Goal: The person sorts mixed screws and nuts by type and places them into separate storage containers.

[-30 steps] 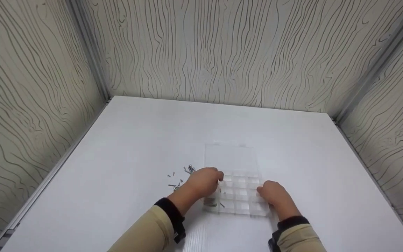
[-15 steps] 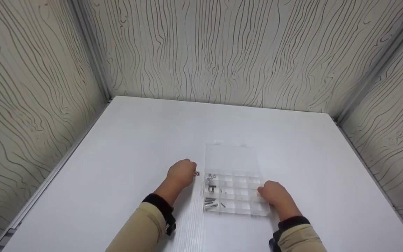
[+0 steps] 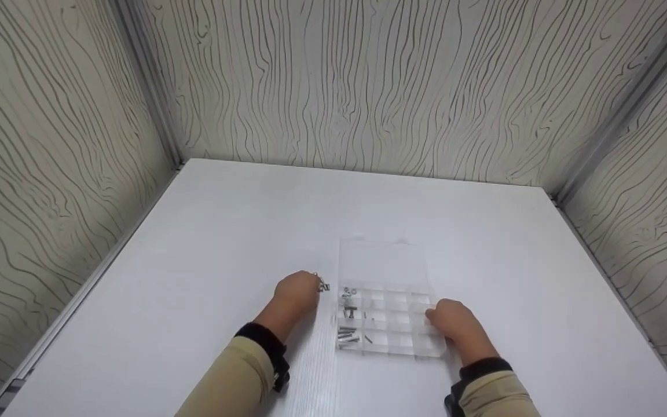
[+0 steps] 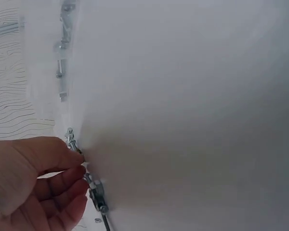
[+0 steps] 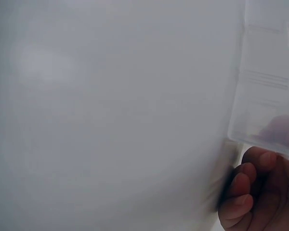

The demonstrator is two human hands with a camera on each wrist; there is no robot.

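A clear plastic compartment box (image 3: pixel 400 317) lies on the table. Its left column holds nuts (image 3: pixel 350 292) at the back and screws (image 3: pixel 348 336) at the front. A few small pieces sit in the column beside. Left of the box, my left hand (image 3: pixel 297 292) is at a small pile of screws (image 3: pixel 323 286); in the left wrist view its thumb and index finger pinch among loose screws (image 4: pixel 98 195). My right hand (image 3: pixel 455 324) grips the box's right edge, thumb over the wall; the right wrist view shows its other fingers curled below the box wall (image 5: pixel 265 86).
The box's transparent lid (image 3: pixel 381 259) is folded back flat behind it. All this is on a white table (image 3: pixel 241 220), with wood-patterned panels (image 3: pixel 333 87) at the back and both sides.
My left hand has moved from over the box's left column back to the left, down to the loose screws, then shifted slightly more left. My right hand keeps its hold on the box.
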